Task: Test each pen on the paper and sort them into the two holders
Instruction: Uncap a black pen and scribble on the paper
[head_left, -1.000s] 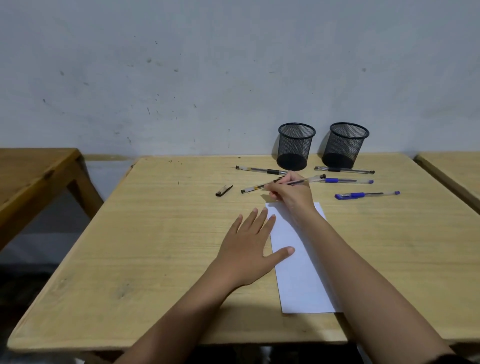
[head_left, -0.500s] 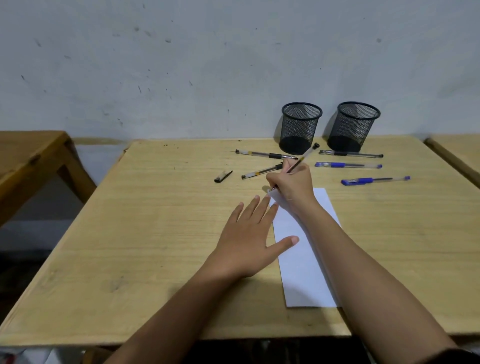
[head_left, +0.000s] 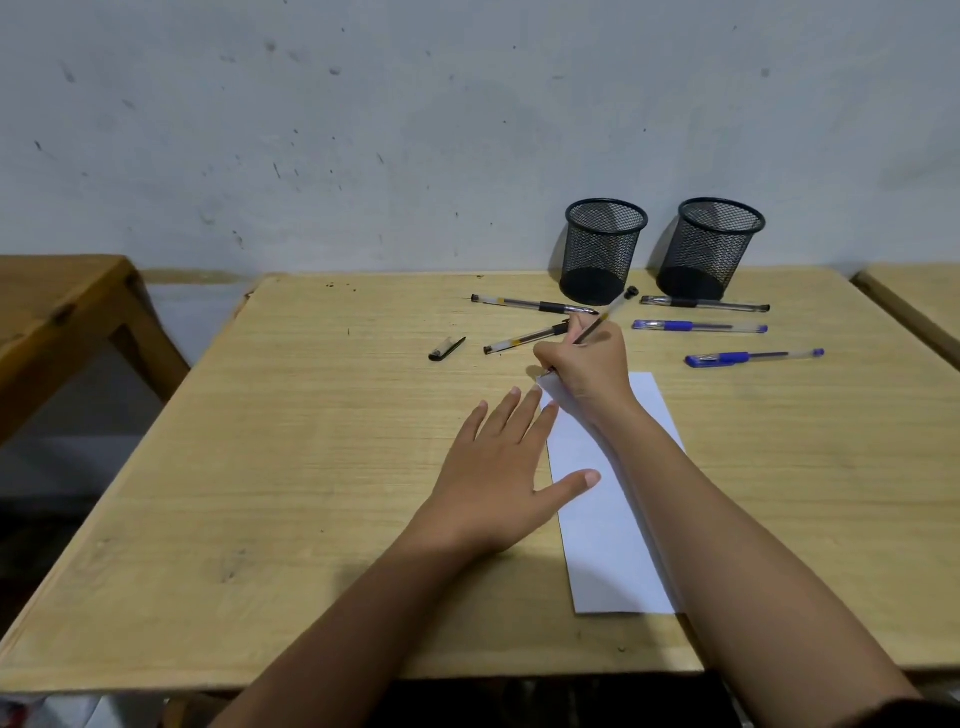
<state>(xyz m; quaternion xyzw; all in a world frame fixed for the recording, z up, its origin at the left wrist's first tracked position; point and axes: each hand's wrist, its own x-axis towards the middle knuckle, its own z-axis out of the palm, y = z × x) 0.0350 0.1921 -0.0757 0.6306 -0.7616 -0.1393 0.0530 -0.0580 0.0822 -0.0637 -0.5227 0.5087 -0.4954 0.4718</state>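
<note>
Your right hand (head_left: 589, 364) holds a pen (head_left: 605, 317) with its tip at the top corner of the paper (head_left: 613, 519). Your left hand (head_left: 498, 467) lies flat, thumb on the paper. Two black holders (head_left: 602, 249) stand by the wall.

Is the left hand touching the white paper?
Touching. The head view shows the left hand lying flat on the wooden table, with its thumb and fingertips overlapping the left edge of the white sheet of paper, no gap visible.
</note>
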